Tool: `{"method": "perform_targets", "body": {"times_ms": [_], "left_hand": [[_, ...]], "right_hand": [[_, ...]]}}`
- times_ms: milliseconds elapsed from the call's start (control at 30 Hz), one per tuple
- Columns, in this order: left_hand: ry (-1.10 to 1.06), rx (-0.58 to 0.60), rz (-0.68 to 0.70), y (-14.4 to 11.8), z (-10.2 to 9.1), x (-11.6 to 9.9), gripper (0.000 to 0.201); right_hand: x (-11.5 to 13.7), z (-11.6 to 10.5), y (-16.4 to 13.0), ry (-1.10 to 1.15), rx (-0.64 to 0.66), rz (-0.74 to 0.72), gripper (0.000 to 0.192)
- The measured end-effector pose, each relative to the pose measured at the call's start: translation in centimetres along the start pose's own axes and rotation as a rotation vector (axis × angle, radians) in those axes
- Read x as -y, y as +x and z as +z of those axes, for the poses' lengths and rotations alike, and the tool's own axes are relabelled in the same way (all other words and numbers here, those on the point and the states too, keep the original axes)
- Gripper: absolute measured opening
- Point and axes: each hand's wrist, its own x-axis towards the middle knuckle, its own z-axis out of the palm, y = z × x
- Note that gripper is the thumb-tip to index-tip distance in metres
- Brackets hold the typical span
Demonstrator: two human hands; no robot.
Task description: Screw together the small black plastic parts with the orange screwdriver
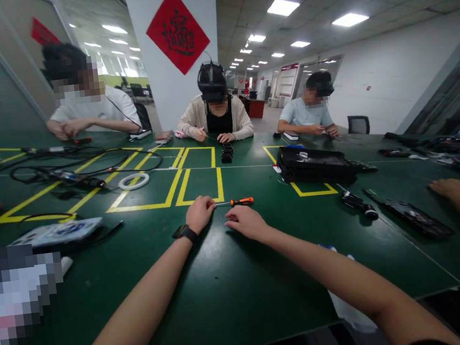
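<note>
A screwdriver (242,201) with an orange and black handle lies across the green table, its thin shaft pointing left. My left hand (200,214), with a dark watch on the wrist, is closed around the tip end of that shaft. Whether its fingers also pinch something small is hidden. My right hand (246,221) rests just below the handle, fingers bent and slightly apart. Tiny dark specks, too small to name, lie by its fingertips.
Yellow tape (200,202) marks boxes beyond my hands. A black device (312,163) and a circuit board (409,212) lie right; a white ring (133,181) and cables lie left. Across sits a person in a headset (212,80), others alongside. A co-worker's hand (450,191) is right.
</note>
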Motion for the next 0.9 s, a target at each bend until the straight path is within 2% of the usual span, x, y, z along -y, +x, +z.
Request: {"method": "perform_targets", "body": {"times_ms": [100, 200, 433, 533, 633, 700, 800, 900], "left_hand": [[-0.003, 0.015, 0.002, 0.1, -0.2, 0.0, 0.017], [-0.005, 0.014, 0.004, 0.2, -0.2, 0.1, 0.018], [0.011, 0.002, 0.018, 0.1, 0.0, 0.3, 0.018], [0.011, 0.008, 0.028, 0.0, 0.1, 0.5, 0.017], [0.012, 0.005, 0.024, 0.1, 0.2, 0.6, 0.018], [0.011, 0.002, 0.017, 0.1, 0.2, 0.7, 0.019], [0.006, -0.001, 0.012, 0.1, 0.2, 0.7, 0.020], [0.009, 0.001, 0.003, 0.1, 0.1, 0.6, 0.020]], "right_hand": [[0.2, 2.1, 2.0, -0.056, -0.074, 0.087, 0.023], [-0.4, 2.9, 3.1, -0.013, -0.068, 0.174, 0.020], [-0.2, 2.7, 4.0, -0.013, 0.117, 0.207, 0.010], [-0.1, 1.9, 3.3, -0.015, 0.126, 0.187, 0.006], [-1.2, -0.3, 1.7, 0.041, 0.098, 0.140, 0.007], [-2.9, -2.6, 0.3, 0.109, 0.070, 0.169, 0.014], [-6.8, -7.1, -2.1, 0.062, -0.074, 0.275, 0.027], [-11.5, -11.5, -5.0, -0.041, -0.214, 0.375, 0.026]]}}
